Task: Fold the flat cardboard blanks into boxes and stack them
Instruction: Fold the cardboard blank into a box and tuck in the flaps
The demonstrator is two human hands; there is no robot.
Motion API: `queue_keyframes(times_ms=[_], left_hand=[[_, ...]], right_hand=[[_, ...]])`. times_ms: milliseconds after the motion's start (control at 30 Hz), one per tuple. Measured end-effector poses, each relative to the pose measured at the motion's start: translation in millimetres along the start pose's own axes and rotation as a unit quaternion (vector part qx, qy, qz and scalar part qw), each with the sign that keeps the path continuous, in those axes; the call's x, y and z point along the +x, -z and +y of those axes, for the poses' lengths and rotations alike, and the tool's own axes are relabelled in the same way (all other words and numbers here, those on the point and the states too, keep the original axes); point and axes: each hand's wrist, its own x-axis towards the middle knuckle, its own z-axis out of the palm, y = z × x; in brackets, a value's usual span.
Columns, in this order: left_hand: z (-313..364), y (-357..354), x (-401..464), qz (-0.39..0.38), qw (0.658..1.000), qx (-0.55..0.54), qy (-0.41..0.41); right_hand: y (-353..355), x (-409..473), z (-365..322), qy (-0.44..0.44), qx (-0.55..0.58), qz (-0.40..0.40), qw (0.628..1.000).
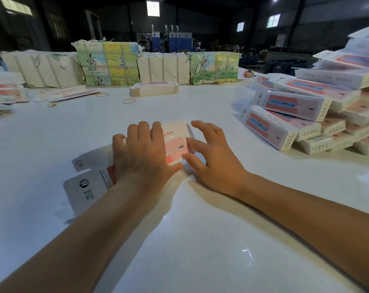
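Both hands, left (pixel 143 153) and right (pixel 211 157), press a blank (pixel 175 142) onto the white table (pixel 200 240).

"QF" on cardboard blank (pixel 94 163) flap

Head view, downward over table (pixel 179 240)

A flat cardboard blank (pixel 175 142), white with pink panels and rounded end flaps, lies on the white table (pixel 179 240); folded boxes (pixel 301 121) are stacked to its right.
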Motion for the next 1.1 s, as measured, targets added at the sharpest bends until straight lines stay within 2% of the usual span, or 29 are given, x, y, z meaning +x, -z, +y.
queue_keyframes(times_ms=[67,133,167,233,267,300,333,467,567,633,733,800,933,1000,1100], left_hand=[[0.7,-0.3,-0.8,0.001,1.000,0.000,-0.007],[-0.8,-0.5,0.0,-0.006,1.000,-0.011,0.005],[-1.9,-0.2,0.9,-0.011,1.000,-0.021,0.013],[-3.9,0.9,2.9,-0.017,0.999,-0.042,0.021],[-4.8,1.4,3.2,-0.019,0.998,-0.049,0.018],[-5.3,2.0,3.0,-0.023,0.998,-0.053,0.009],[-5.8,2.5,2.7,-0.028,0.998,-0.057,-0.004],[-8.7,4.4,4.3,-0.070,0.990,-0.118,-0.044],[-12.5,6.9,6.0,-0.111,0.973,-0.201,-0.033],[-13.3,8.0,7.5,-0.110,0.966,-0.233,-0.015],[-9.9,11.0,12.8,-0.106,0.973,-0.206,-0.019],[-10.1,10.6,15.1,-0.148,0.964,-0.220,-0.012],[-24.7,5.7,11.8,-0.259,0.926,-0.274,0.010],[-31.4,3.5,9.7,-0.255,0.925,-0.281,0.026],[-33.8,6.3,11.2,-0.177,0.961,-0.207,0.040]], right_hand=[[0.6,0.7,-0.3,0.001,0.014,0.017,1.000],[3.9,3.2,-3.3,-0.064,0.175,0.030,0.982],[6.0,4.9,-4.3,-0.100,0.288,0.026,0.952],[8.6,7.1,-4.5,-0.142,0.491,-0.017,0.859],[8.6,8.0,-2.7,-0.156,0.549,-0.043,0.820],[8.4,8.4,-0.5,-0.160,0.572,-0.067,0.801],[8.5,8.3,1.9,-0.158,0.570,-0.084,0.802],[11.0,5.2,10.8,-0.112,0.461,-0.091,0.876],[10.2,3.4,9.2,-0.105,0.419,-0.094,0.897],[6.8,4.9,10.1,-0.119,0.422,-0.066,0.896],[4.9,6.1,9.6,-0.147,0.471,-0.040,0.869],[5.8,7.5,9.6,-0.161,0.488,-0.042,0.857],[8.2,8.8,14.4,-0.213,0.488,-0.009,0.846],[9.6,8.6,10.3,-0.229,0.447,0.013,0.865],[8.6,8.1,8.6,-0.240,0.325,0.105,0.909]])
